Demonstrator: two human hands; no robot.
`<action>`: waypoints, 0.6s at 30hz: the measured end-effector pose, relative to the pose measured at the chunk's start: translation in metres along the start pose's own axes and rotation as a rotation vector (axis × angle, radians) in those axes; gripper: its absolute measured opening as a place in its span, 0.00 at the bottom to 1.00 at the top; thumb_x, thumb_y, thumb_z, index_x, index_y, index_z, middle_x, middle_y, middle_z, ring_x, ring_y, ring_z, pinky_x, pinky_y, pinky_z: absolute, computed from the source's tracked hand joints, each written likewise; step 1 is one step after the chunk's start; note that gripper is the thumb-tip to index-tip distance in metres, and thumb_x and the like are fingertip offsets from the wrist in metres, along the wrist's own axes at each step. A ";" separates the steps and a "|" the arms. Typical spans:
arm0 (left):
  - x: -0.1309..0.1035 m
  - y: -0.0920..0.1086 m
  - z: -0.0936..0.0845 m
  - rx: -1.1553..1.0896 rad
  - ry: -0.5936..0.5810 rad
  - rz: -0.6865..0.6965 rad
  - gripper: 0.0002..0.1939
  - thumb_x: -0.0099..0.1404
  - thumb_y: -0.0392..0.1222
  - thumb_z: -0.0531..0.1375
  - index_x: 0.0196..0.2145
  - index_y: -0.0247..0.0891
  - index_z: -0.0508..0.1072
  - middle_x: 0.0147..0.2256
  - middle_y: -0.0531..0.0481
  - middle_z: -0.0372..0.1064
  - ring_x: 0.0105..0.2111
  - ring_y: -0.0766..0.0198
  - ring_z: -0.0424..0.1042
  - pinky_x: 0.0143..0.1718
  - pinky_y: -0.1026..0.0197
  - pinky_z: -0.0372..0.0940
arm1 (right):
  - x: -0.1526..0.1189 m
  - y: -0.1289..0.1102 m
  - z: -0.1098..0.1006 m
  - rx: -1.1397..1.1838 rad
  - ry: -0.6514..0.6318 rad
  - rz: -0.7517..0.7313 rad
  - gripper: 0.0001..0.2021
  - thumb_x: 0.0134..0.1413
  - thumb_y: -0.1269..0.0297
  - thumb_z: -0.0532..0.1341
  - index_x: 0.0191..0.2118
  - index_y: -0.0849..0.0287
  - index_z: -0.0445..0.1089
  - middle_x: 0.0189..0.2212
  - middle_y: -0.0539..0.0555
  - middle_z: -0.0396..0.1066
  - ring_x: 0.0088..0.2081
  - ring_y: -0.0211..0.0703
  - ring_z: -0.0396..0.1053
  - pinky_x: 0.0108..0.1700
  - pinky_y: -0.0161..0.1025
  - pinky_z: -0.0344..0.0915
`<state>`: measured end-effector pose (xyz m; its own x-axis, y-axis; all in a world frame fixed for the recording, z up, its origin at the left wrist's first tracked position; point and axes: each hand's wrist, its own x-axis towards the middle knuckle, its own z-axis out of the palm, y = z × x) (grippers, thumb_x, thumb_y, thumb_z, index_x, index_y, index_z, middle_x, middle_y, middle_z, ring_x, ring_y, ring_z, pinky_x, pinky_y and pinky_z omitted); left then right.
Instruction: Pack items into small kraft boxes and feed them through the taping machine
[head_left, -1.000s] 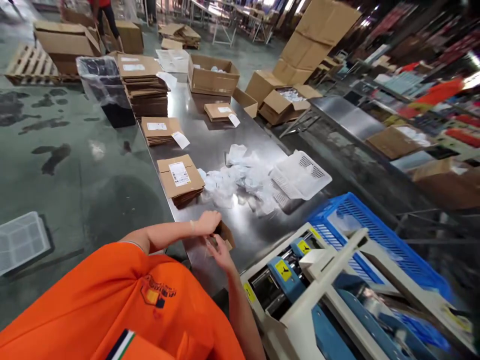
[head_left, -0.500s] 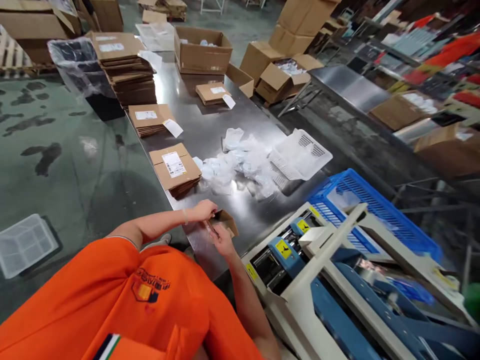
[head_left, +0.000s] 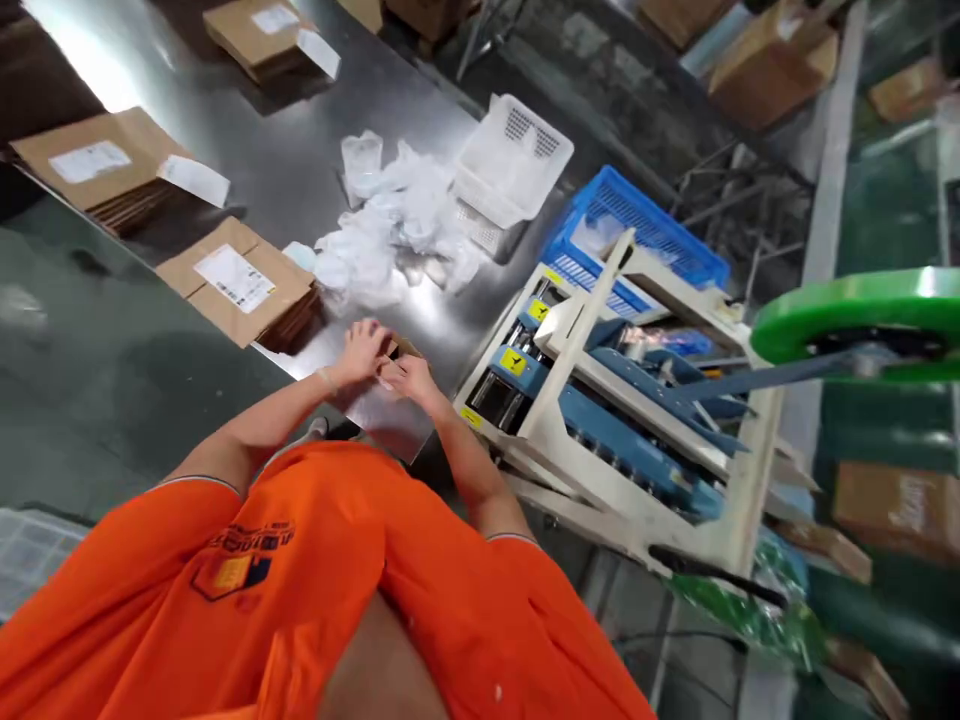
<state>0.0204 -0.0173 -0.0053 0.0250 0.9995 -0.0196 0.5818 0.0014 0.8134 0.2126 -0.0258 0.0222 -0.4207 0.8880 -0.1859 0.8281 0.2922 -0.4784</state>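
A small brown cardboard box (head_left: pixel 405 348) is held between both hands at the near end of the metal table (head_left: pixel 300 140). My left hand (head_left: pixel 364 350) grips its left side with bent fingers. On its near right side, my right hand (head_left: pixel 411 378) has its fingers closed on the cardboard. Much of the box is hidden by the hands. Just left of them lies a stack of flat brown cartons with a white label (head_left: pixel 238 280). Beyond the hands is a heap of white items in clear plastic bags (head_left: pixel 405 215).
A white perforated basket (head_left: pixel 517 160) stands behind the heap. To the right is a beige and blue machine (head_left: pixel 585 400), with a blue crate (head_left: pixel 637 225) behind it and a green wheel (head_left: pixel 862 320) farther right. More flat carton stacks (head_left: pixel 112 160) lie at the upper left.
The camera view has turned and shifted right, bringing more of the machine and a green wheel into view. My left hand's fingers have lifted and bent over the box; both hands remain at it.
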 end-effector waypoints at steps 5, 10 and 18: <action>0.018 -0.007 0.009 -0.057 -0.143 -0.213 0.26 0.60 0.47 0.77 0.49 0.40 0.71 0.60 0.31 0.66 0.62 0.32 0.65 0.57 0.33 0.66 | 0.001 -0.021 -0.009 -0.258 0.195 0.128 0.42 0.63 0.46 0.76 0.73 0.67 0.69 0.70 0.77 0.68 0.74 0.71 0.63 0.73 0.60 0.62; 0.017 -0.019 0.014 -0.276 -0.140 -0.241 0.29 0.59 0.49 0.77 0.51 0.39 0.70 0.58 0.35 0.70 0.59 0.43 0.67 0.62 0.37 0.64 | -0.011 -0.021 0.019 -0.299 0.054 0.172 0.55 0.52 0.49 0.83 0.78 0.66 0.62 0.77 0.82 0.56 0.75 0.81 0.59 0.72 0.71 0.61; -0.031 -0.039 -0.006 -0.613 -0.007 -0.538 0.59 0.61 0.56 0.78 0.78 0.43 0.52 0.64 0.33 0.69 0.65 0.41 0.70 0.63 0.41 0.71 | 0.019 -0.004 0.031 0.524 0.261 0.347 0.37 0.70 0.50 0.66 0.78 0.57 0.61 0.67 0.63 0.76 0.65 0.55 0.75 0.67 0.52 0.74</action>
<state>-0.0081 -0.0485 -0.0332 -0.1245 0.8568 -0.5004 -0.0326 0.5005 0.8651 0.1900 -0.0209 -0.0058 -0.0053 0.9750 -0.2222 0.5826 -0.1775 -0.7931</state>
